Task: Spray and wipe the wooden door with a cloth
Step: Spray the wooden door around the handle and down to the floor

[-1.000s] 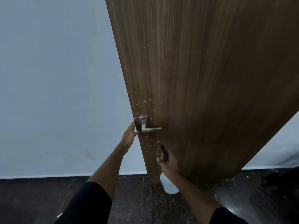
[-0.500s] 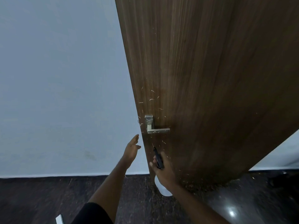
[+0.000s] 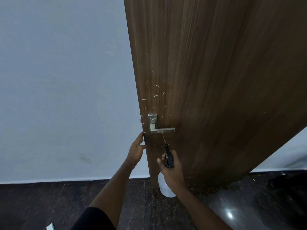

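A tall brown wooden door stands ajar, its free edge facing me, with pale flecks scattered around a square metal lever handle. My left hand touches the door's edge just below the handle, fingers straight. My right hand grips a white spray bottle by its black trigger head, nozzle pointing up at the door below the handle. No cloth is in view.
A pale blue-grey wall runs to the left of the door, with a white skirting along its base. The floor is dark speckled stone, glossy at the right. A small white object lies at the bottom edge.
My left hand came off the door edge half a second ago and now touches it again below the handle. My right hand with the bottle has hardly moved.
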